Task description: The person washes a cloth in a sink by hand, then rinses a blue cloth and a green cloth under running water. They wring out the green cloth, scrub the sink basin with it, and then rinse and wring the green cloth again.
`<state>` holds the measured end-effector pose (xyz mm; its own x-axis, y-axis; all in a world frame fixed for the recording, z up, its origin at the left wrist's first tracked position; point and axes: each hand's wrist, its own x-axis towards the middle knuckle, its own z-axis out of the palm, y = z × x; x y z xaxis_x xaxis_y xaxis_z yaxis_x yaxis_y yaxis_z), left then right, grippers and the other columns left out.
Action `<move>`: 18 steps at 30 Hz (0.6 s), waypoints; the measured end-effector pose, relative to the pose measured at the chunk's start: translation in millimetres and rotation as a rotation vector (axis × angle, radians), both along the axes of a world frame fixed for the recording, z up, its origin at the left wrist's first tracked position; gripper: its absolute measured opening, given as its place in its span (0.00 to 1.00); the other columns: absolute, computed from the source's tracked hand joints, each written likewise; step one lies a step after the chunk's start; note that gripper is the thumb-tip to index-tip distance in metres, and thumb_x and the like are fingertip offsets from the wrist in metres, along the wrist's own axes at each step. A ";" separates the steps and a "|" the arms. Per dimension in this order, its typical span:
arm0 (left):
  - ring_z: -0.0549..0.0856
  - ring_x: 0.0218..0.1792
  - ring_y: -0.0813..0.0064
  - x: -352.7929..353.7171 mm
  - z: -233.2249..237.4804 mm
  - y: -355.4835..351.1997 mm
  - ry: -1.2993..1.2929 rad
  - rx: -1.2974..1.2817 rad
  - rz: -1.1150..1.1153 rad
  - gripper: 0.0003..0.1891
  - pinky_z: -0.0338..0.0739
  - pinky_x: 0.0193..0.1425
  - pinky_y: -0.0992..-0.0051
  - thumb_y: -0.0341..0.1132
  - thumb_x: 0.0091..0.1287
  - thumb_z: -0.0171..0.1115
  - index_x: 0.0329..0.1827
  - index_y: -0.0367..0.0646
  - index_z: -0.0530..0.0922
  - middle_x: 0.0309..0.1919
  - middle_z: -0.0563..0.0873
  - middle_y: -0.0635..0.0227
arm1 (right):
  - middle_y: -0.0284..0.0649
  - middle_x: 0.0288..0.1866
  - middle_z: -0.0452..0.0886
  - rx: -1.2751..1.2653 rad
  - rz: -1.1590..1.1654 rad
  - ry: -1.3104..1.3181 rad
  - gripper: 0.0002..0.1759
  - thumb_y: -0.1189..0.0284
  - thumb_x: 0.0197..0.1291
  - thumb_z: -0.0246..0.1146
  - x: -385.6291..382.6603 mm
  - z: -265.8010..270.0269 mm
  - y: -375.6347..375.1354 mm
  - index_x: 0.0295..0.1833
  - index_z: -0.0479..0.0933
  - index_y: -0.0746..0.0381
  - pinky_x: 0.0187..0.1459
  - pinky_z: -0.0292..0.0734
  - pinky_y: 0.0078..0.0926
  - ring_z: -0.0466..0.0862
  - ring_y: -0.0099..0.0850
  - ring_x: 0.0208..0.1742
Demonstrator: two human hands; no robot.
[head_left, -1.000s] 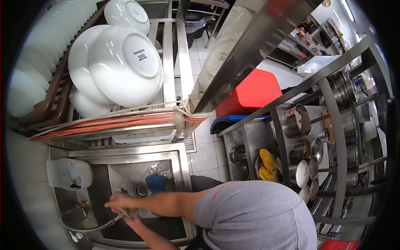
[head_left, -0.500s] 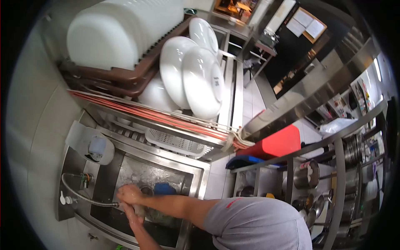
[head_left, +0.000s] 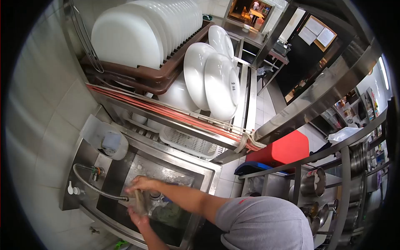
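Over the sink (head_left: 211,179), a blurred pale item (head_left: 141,201) lay lengthwise, eleven to five o'clock! The right hand (head_left: 143,183) gripped its eleven o'clock end; the left hand (head_left: 138,217) sat nearest five, finger closure too smeared to tell, hose nozzle (head_left: 125,198) at nine.

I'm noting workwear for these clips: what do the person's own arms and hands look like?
The right arm wears a short grey sleeve with a small red marking. The right hand and left hand look ungloved, though blurred. The left forearm is uncovered; its sleeve is out of view.
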<state>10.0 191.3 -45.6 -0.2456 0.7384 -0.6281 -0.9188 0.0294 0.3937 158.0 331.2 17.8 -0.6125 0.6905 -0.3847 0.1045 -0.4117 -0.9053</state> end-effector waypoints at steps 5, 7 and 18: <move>0.78 0.55 0.59 -0.1 -52.6 23.2 0.168 -0.119 -0.196 0.27 0.75 0.59 0.60 0.50 0.71 0.49 0.65 0.39 0.67 0.57 0.76 0.58 | 0.44 0.36 0.85 0.279 -0.236 -0.165 0.21 0.59 0.50 0.69 -64.4 1.0 -65.1 0.45 0.83 0.63 0.44 0.77 0.33 0.84 0.34 0.38; 0.81 0.51 0.61 3.8 -51.3 27.0 0.189 -0.111 -0.233 0.27 0.77 0.54 0.61 0.52 0.69 0.51 0.62 0.41 0.69 0.51 0.78 0.61 | 0.54 0.32 0.81 0.517 -0.323 -0.462 0.15 0.72 0.42 0.63 -65.8 10.0 -75.2 0.40 0.83 0.57 0.43 0.77 0.42 0.83 0.52 0.39; 0.84 0.45 0.65 24.3 49.4 11.5 0.155 -0.091 -0.378 0.23 0.79 0.49 0.64 0.50 0.66 0.58 0.56 0.43 0.76 0.47 0.83 0.64 | 0.54 0.32 0.82 0.503 -0.167 -0.478 0.14 0.61 0.50 0.62 -22.1 -3.7 -33.0 0.35 0.81 0.60 0.42 0.77 0.47 0.83 0.53 0.39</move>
<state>34.3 202.8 3.7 -0.0643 0.7381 -0.6716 -0.7667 0.3943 0.5067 135.8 298.1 14.1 -0.3271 0.9248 -0.1945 0.5093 -0.0009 -0.8606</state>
